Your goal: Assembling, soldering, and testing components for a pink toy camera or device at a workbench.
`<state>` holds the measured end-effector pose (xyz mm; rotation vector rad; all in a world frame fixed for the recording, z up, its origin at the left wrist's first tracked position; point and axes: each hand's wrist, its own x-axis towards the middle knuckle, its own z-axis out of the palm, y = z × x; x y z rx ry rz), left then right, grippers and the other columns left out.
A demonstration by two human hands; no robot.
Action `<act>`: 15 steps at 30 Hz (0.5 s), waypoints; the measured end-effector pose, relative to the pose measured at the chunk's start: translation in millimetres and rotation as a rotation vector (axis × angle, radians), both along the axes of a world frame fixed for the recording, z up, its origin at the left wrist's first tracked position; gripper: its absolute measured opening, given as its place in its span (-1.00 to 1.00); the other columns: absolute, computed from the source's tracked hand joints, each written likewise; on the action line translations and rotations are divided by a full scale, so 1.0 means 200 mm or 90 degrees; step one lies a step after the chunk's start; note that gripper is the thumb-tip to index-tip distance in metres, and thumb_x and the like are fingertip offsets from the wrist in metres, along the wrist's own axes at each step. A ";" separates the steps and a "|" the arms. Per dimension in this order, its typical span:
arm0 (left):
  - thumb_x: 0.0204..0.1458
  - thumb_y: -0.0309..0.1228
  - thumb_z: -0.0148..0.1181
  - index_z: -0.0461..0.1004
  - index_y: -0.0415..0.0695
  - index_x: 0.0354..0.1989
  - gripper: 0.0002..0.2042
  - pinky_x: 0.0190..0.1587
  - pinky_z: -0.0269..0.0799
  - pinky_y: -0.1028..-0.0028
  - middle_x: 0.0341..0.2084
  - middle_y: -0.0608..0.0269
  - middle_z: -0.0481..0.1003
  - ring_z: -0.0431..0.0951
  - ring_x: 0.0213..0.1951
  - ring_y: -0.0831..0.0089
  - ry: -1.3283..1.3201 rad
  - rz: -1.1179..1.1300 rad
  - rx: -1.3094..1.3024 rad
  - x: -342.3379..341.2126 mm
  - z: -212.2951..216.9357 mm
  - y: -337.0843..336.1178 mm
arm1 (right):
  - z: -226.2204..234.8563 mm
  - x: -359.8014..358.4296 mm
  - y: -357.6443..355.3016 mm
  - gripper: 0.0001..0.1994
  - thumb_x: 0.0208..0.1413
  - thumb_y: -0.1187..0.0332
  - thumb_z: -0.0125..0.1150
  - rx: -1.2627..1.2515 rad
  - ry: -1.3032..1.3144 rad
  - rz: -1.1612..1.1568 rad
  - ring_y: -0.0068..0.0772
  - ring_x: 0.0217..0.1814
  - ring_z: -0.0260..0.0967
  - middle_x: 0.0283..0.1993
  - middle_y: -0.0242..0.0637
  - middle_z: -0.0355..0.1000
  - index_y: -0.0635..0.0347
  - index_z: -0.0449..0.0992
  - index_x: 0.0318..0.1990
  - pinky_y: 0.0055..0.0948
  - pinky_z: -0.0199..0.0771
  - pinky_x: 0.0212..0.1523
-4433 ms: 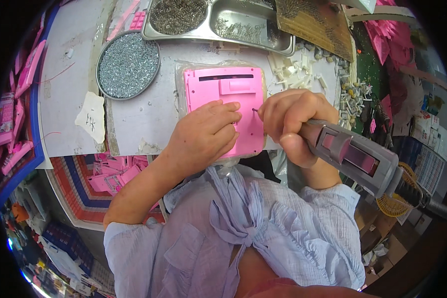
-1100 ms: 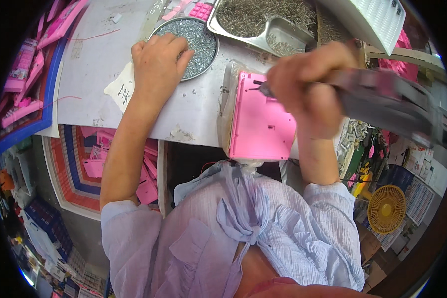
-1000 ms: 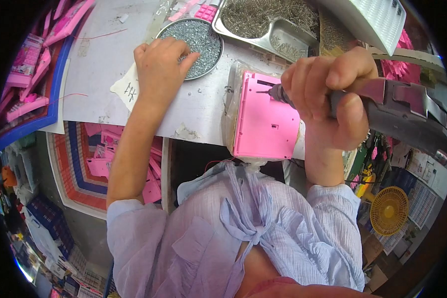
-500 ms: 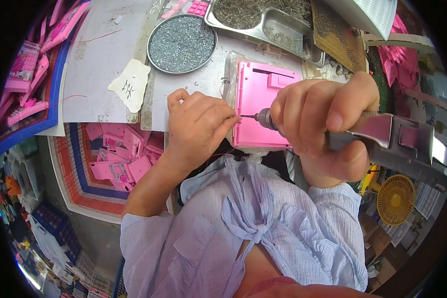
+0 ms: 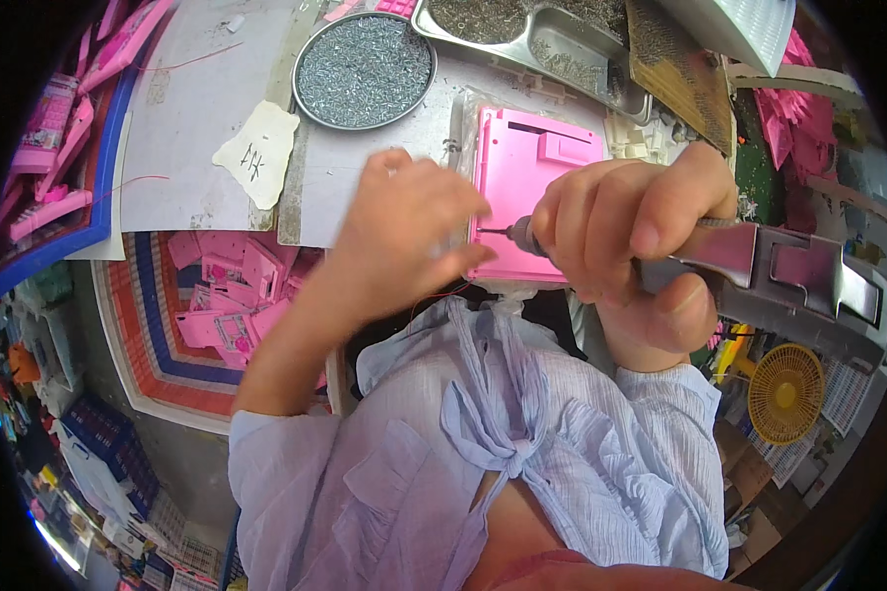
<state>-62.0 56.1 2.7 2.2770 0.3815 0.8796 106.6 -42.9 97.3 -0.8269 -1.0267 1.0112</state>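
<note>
My right hand (image 5: pixel 641 241) is wrapped round a dark grey power screwdriver (image 5: pixel 788 281), which lies sideways across the picture. Its thin bit (image 5: pixel 495 230) points left and meets the left edge of a pink plastic case (image 5: pixel 522 187). The case lies on a clear plastic bag on the table, partly covered by my right hand. Just left of the bit, my left hand (image 5: pixel 404 231) is smeared by motion. Its thumb and forefinger are parted near the case's edge; whether small screws sit in the palm is not clear.
A round metal dish (image 5: pixel 365 74) of small screws stands beyond my left hand. Behind the case is a steel tray (image 5: pixel 512 47) of small metal parts. Torn paper (image 5: pixel 258 153) lies to the left. A striped bin (image 5: pixel 158 379) holds pink parts; a yellow fan (image 5: pixel 785 394) is at right.
My left thumb and forefinger, pinched together at the bit's tip before, have come apart. The screwdriver stays at the same edge of the case. The whole view has shifted slightly.
</note>
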 end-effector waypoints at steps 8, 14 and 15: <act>-0.02 -0.25 0.37 0.64 0.06 -0.33 -0.88 0.03 0.20 0.08 -0.31 0.32 0.55 0.50 -0.11 0.26 0.271 0.289 0.193 0.01 -0.18 0.48 | -0.12 -0.01 -0.03 -0.62 0.22 0.05 0.34 -0.093 -0.074 -0.011 -0.58 -0.61 0.14 -0.61 -0.46 0.23 0.07 0.27 -0.21 -0.41 0.20 -0.49; 0.00 -0.33 0.28 0.59 0.00 -0.44 -0.93 -0.01 0.20 0.08 -0.39 0.35 0.54 0.51 -0.20 0.25 0.200 0.320 0.220 0.07 -0.22 0.50 | -0.16 0.01 -0.03 -0.71 0.19 0.30 0.33 -0.107 -0.228 0.041 -0.54 -0.58 0.16 -0.58 -0.40 0.26 0.12 0.26 -0.26 -0.40 0.22 -0.47; 0.00 -0.32 0.28 0.57 -0.02 -0.46 -0.91 -0.02 0.20 0.09 -0.40 0.34 0.54 0.51 -0.21 0.25 0.216 0.317 0.208 0.06 -0.22 0.49 | -0.15 -0.01 -0.03 -0.73 0.18 0.36 0.31 -0.116 -0.265 0.045 -0.53 -0.57 0.18 -0.57 -0.38 0.27 0.13 0.26 -0.27 -0.41 0.22 -0.47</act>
